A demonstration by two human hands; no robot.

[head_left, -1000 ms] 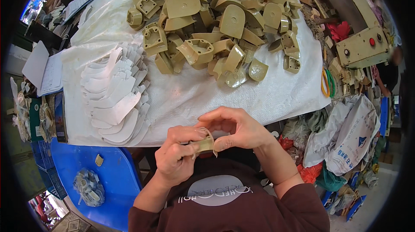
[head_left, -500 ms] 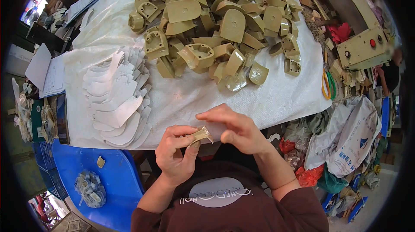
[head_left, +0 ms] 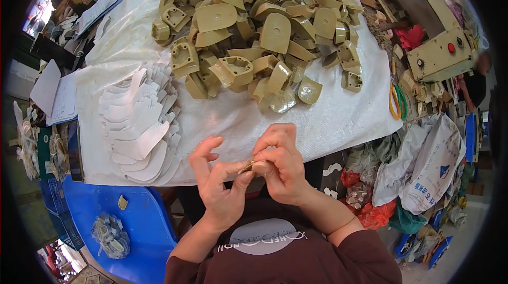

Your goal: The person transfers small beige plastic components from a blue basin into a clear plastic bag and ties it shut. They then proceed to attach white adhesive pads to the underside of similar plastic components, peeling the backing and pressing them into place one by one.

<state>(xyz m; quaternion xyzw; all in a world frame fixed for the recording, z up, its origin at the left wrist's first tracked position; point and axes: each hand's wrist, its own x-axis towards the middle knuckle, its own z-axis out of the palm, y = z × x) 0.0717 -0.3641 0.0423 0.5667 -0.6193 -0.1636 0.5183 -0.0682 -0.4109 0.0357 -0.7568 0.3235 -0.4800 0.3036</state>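
Note:
In front of my chest, both hands meet on a small tan shoe heel [head_left: 246,167], mostly covered by my fingers. My left hand [head_left: 222,181] pinches it between thumb and forefinger, its other fingers raised and spread. My right hand [head_left: 280,165] closes on the heel's other side, thumb and fingertips pressed together there. Beyond them a large heap of glossy khaki shoe heels [head_left: 275,32] covers the far part of the table; some show holes in their tops. Left of my hands lies a fanned stack of thin white cut pieces [head_left: 140,130].
A white sheet [head_left: 349,120] covers the table. At left stands a blue stool [head_left: 143,220] bearing a bag of small parts [head_left: 110,236] and a tan chip [head_left: 123,202]. Papers [head_left: 63,98] lie left; a control box [head_left: 442,56] and plastic sacks [head_left: 434,165] are at right.
My right hand has come in from above and closed on the heel. The heel has turned and shows less, and the fingers of my left hand have spread upward.

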